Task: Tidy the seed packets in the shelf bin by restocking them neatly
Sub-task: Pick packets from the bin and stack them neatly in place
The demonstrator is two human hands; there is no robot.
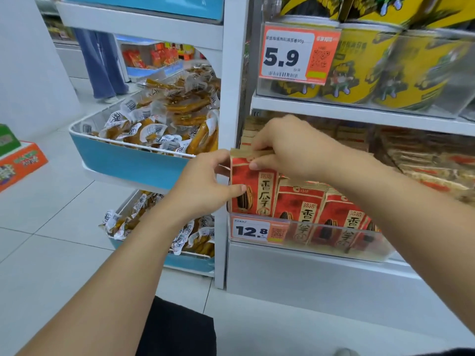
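- up top, a clear shelf tray (pixel 359 98) holds yellow tubs (pixel 359 65).
- blue bin (pixel 123 160) is heaped with snack pouches (pixel 164 119).
- clear shelf bin (pixel 334 242) holds upright red seed packets (pixel 300 204).
- left hand (pixel 205 186) and right hand (pixel 285 147) both pinch the leftmost packet (pixel 254 186).

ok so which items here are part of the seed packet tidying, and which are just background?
Job:
- red paper seed packet at the row's left end, in both hands' grip: left hand, right hand
- other red seed packets in the row
- clear plastic shelf bin

Background:
- yellow snack tubs above
- blue trays of yellow vacuum-packed snacks
- orange price tags
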